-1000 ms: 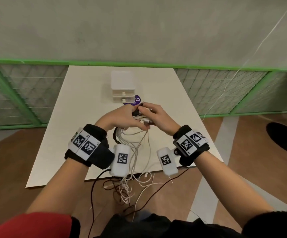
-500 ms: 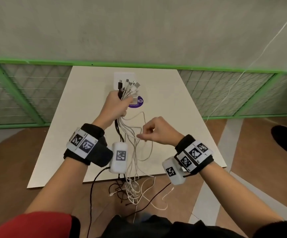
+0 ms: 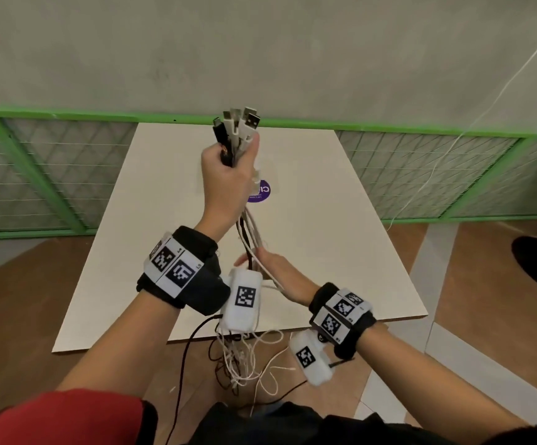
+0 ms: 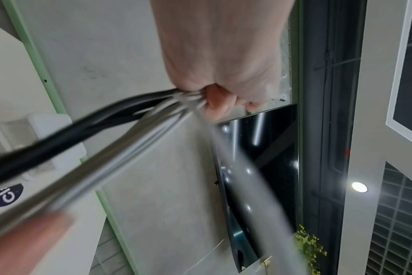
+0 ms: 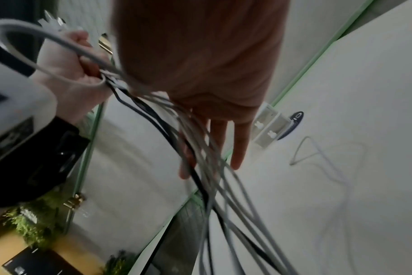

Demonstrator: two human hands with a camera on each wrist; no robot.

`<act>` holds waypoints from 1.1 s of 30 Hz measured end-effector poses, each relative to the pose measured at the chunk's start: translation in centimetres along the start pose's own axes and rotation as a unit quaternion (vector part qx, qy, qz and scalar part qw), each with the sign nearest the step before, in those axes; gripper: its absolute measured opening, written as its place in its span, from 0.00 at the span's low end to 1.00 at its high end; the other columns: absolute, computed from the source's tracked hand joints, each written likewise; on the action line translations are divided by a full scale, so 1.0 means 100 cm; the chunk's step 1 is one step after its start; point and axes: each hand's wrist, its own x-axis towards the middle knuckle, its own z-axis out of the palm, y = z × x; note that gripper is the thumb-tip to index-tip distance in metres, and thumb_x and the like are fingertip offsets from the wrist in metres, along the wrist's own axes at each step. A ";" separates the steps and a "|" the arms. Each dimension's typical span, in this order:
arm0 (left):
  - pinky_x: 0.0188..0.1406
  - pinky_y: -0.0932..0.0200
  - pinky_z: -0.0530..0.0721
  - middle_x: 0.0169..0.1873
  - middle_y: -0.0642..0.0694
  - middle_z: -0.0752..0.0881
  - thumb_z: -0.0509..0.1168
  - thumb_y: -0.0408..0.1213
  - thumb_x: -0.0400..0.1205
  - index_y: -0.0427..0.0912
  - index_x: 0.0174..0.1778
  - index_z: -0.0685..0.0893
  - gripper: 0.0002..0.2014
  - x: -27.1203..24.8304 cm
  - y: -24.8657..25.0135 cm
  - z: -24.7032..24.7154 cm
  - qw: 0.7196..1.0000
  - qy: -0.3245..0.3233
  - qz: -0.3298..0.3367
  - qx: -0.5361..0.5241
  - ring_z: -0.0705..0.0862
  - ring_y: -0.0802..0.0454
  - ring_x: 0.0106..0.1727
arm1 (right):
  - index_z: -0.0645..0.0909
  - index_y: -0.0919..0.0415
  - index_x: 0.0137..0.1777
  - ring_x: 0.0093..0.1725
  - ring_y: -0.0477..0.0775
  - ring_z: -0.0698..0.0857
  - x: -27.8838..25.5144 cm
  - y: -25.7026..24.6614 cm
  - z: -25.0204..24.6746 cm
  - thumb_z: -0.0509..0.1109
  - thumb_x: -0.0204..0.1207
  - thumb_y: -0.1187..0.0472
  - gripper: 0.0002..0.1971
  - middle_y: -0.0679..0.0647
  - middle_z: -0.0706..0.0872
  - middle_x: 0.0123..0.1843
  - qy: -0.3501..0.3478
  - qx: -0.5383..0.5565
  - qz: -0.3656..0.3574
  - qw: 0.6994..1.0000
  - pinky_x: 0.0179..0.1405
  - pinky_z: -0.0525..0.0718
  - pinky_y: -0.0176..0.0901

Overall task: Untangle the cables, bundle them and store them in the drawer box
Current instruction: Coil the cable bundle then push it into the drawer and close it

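Observation:
My left hand [image 3: 228, 175] is raised above the table and grips a bunch of white and black cables [image 3: 238, 130] just under their plugs, which stick up out of the fist [image 4: 214, 89]. The strands [image 3: 251, 239] hang down past the table's near edge to the floor [image 3: 244, 358]. My right hand [image 3: 270, 268] is lower, fingers straight [image 5: 238, 148], with the hanging strands [image 5: 212, 167] running between and across them. The small white drawer box [image 5: 268, 128] stands far back on the table, mostly hidden behind my left hand in the head view.
The white table [image 3: 341, 252] carries a purple round sticker [image 3: 260, 194] beside the box. A green-framed mesh fence [image 3: 52, 175] runs behind and along both sides. One thin white cable loop [image 5: 318, 154] lies on the tabletop. Wooden floor lies below.
My left hand has risen higher and further back with the cable bunch, drawing the strands taut. My right hand let go of its pinch, dropped lower and straightened its fingers through the strands.

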 end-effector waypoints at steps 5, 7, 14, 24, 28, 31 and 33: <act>0.19 0.65 0.63 0.13 0.59 0.66 0.67 0.40 0.79 0.53 0.19 0.72 0.21 0.003 -0.004 -0.007 0.997 -0.021 -0.003 0.072 0.64 0.62 0.16 | 0.66 0.48 0.76 0.74 0.47 0.71 -0.009 -0.002 -0.025 0.50 0.69 0.23 0.41 0.50 0.78 0.71 0.107 0.060 -0.070 0.990 0.78 0.63 0.49; 0.21 0.67 0.65 0.16 0.57 0.68 0.66 0.37 0.81 0.48 0.22 0.70 0.20 -0.005 -0.005 0.000 0.992 -0.028 0.015 0.122 0.65 0.62 0.18 | 0.57 0.50 0.79 0.77 0.43 0.66 -0.007 -0.014 -0.021 0.65 0.68 0.34 0.42 0.50 0.71 0.76 0.119 0.020 -0.153 0.981 0.76 0.62 0.37; 0.23 0.59 0.62 0.14 0.57 0.65 0.66 0.41 0.80 0.49 0.22 0.68 0.21 -0.013 -0.006 0.003 0.994 -0.061 -0.003 0.094 0.62 0.53 0.19 | 0.76 0.61 0.54 0.43 0.36 0.82 0.003 -0.038 -0.012 0.68 0.63 0.60 0.17 0.53 0.85 0.46 0.099 -0.004 -0.196 0.976 0.50 0.75 0.27; 0.20 0.62 0.63 0.11 0.57 0.63 0.62 0.40 0.83 0.45 0.24 0.63 0.22 -0.011 -0.002 -0.008 0.989 -0.122 -0.015 0.082 0.62 0.57 0.14 | 0.75 0.57 0.40 0.30 0.54 0.86 0.011 -0.029 -0.021 0.69 0.75 0.68 0.08 0.55 0.85 0.29 0.119 0.018 -0.122 0.985 0.41 0.84 0.53; 0.15 0.68 0.59 0.13 0.58 0.59 0.60 0.36 0.85 0.45 0.26 0.61 0.21 -0.011 0.011 0.002 0.998 -0.048 -0.040 -0.021 0.58 0.60 0.13 | 0.73 0.57 0.25 0.16 0.44 0.71 0.011 -0.014 -0.005 0.67 0.79 0.59 0.19 0.45 0.73 0.15 0.212 0.040 -0.070 0.974 0.22 0.73 0.36; 0.15 0.68 0.57 0.17 0.52 0.58 0.60 0.36 0.85 0.45 0.28 0.61 0.20 -0.014 0.010 0.008 0.997 -0.060 -0.046 -0.026 0.56 0.58 0.14 | 0.70 0.56 0.20 0.18 0.46 0.67 0.004 -0.010 0.013 0.67 0.78 0.58 0.23 0.49 0.70 0.17 0.158 0.070 -0.059 0.983 0.24 0.68 0.34; 0.15 0.68 0.57 0.16 0.53 0.58 0.60 0.37 0.85 0.44 0.28 0.62 0.20 -0.016 0.002 0.005 0.995 -0.082 -0.049 -0.002 0.56 0.57 0.14 | 0.75 0.57 0.26 0.22 0.46 0.71 0.001 -0.010 0.004 0.72 0.74 0.59 0.15 0.51 0.73 0.22 0.111 0.048 -0.053 0.991 0.27 0.70 0.36</act>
